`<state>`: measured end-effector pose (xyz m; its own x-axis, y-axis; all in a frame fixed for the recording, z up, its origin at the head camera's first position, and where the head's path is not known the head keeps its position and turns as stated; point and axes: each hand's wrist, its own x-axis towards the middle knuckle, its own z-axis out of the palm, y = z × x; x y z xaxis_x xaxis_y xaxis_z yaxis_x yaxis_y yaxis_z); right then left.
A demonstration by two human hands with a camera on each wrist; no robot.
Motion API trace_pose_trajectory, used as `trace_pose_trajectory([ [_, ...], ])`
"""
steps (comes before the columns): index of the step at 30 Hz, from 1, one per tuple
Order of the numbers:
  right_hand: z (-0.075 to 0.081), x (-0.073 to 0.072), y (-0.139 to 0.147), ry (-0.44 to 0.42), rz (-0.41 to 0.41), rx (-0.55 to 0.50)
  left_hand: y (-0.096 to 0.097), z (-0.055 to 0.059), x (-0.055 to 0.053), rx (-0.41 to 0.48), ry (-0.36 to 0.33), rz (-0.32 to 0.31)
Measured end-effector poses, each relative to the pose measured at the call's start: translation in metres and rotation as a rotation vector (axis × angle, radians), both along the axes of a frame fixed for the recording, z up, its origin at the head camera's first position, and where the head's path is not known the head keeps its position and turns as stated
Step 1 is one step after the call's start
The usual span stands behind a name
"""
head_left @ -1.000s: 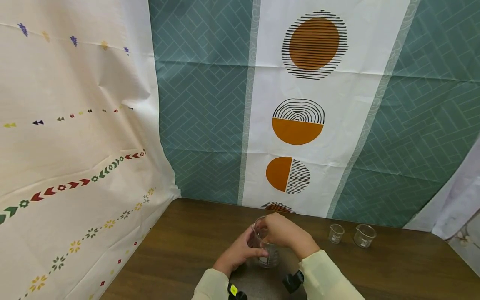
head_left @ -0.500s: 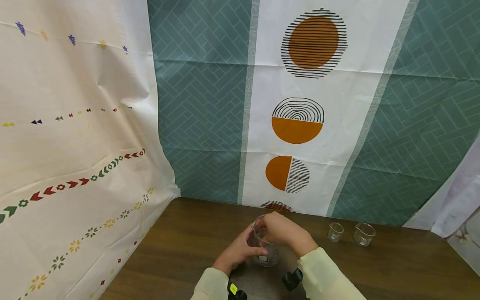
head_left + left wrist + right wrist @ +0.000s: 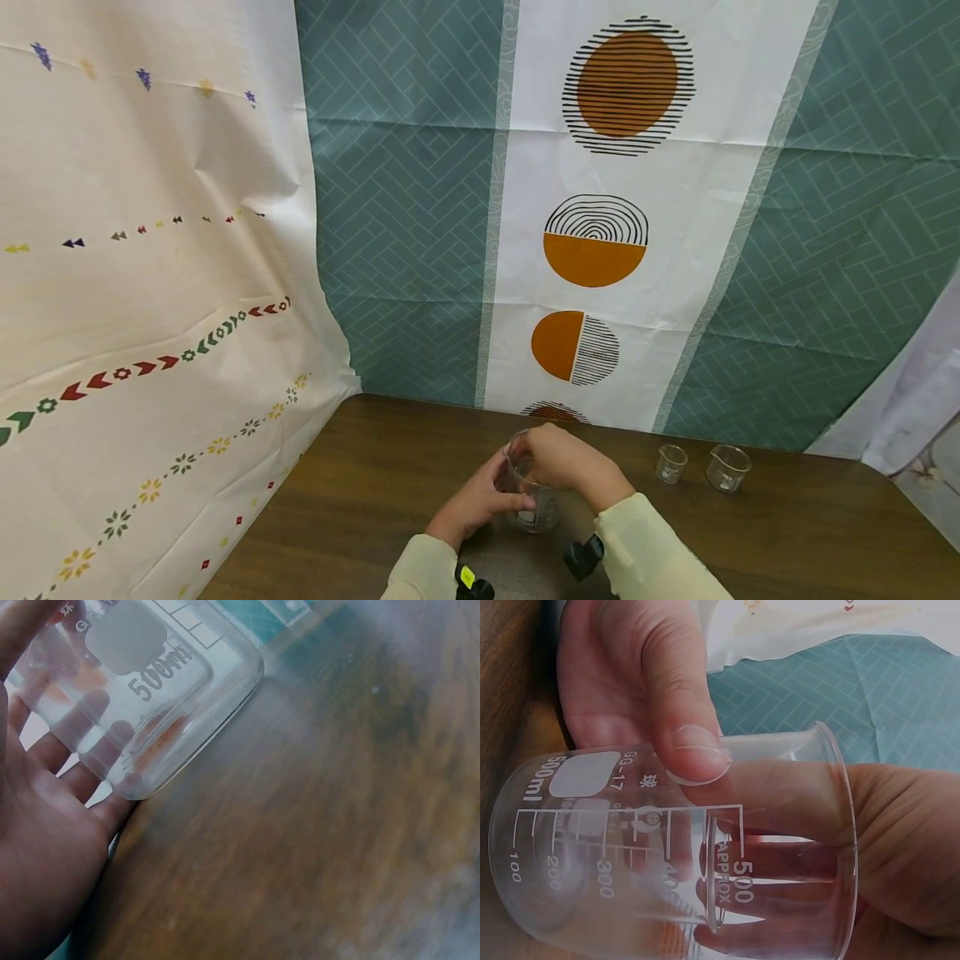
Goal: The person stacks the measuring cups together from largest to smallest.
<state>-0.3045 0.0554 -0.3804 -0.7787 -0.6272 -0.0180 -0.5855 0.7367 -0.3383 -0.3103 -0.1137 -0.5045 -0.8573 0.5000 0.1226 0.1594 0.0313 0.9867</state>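
A clear 500 ml glass beaker point(image 3: 542, 515) is close over the front middle of the table, its base toward me. My left hand point(image 3: 480, 500) grips its side, thumb on the near wall and fingers behind the glass. From the right, my right hand point(image 3: 570, 462) reaches through the mouth. Inside the large beaker sits a smaller beaker point(image 3: 712, 900), its rim about level with the 500 mark in the right wrist view. The right fingers are at that inner rim, pinching it, seen through the glass. Printed markings point(image 3: 161, 675) show in the left wrist view.
A tiny beaker point(image 3: 671, 464) and a wider, low beaker point(image 3: 728, 469) stand at the back right of the brown wooden table point(image 3: 390, 467). A patterned green-and-white cloth point(image 3: 408, 250) hangs behind the table, and a cream cloth point(image 3: 187, 333) hangs on the left.
Both hands and the large beaker keep nearly the same place. The head view has shifted very slightly.
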Motion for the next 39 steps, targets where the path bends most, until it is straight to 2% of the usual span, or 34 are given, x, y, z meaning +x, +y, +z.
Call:
trace_pose_trajectory([
  [18, 0.0031, 0.0019, -0.0010, -0.009, -0.008, 0.005, 0.0008, 0.0002, -0.0009, 0.041, -0.016, -0.022],
  [39, 0.0012, 0.0006, -0.0027, -0.016, -0.026, 0.033, 0.0004, 0.0000, 0.0001, 0.012, -0.021, -0.002],
])
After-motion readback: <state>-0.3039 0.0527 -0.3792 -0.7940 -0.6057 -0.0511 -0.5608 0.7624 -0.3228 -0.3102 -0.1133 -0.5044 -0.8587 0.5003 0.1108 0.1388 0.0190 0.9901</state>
